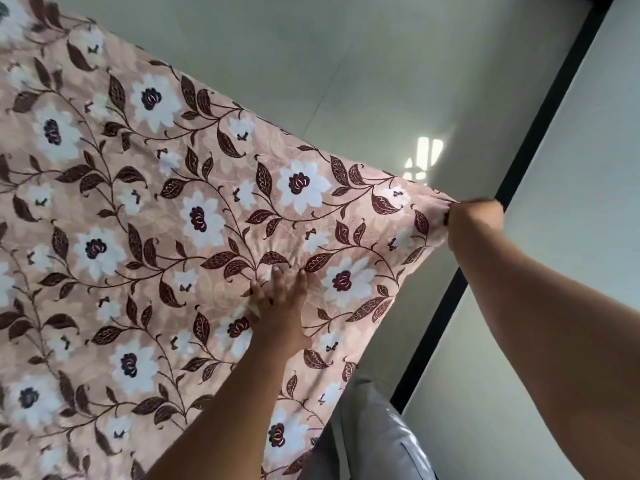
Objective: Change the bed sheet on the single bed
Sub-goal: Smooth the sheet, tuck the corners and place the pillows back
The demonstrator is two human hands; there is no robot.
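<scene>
Two hands are working on a pink bed sheet (145, 209) printed with white flowers and dark brown leafy vines, which is lying spread flat over the bed and filling the left and middle of the head view. The sheet is reaching to the bed's far edge, running diagonally from upper left down to the right, and to the near edge, running from the gathered corner down toward the bottom of the view. The left hand (278, 308) is lying palm down on the sheet a little way in from the near edge, its fingers (277, 275) straight and spread, pressing the cloth flat, with small creases fanning out around the fingertips. The right hand (476, 220) is reaching out to the corner where the far and near edges are meeting, its fingers curled into a fist around a bunched bit of the sheet, and the cloth is puckering into folds just beside the knuckles. The hands are well apart, the right one farther from the person than the left. Beyond the far edge a pale glossy tiled floor (311, 64) is showing a bright reflection (424, 157) near the gripped corner. Beside the corner a dark strip (540, 133) is running diagonally between the floor and a pale flat surface (588, 168). Below the near edge, light grey cloth (374, 434) is showing between the forearms.
</scene>
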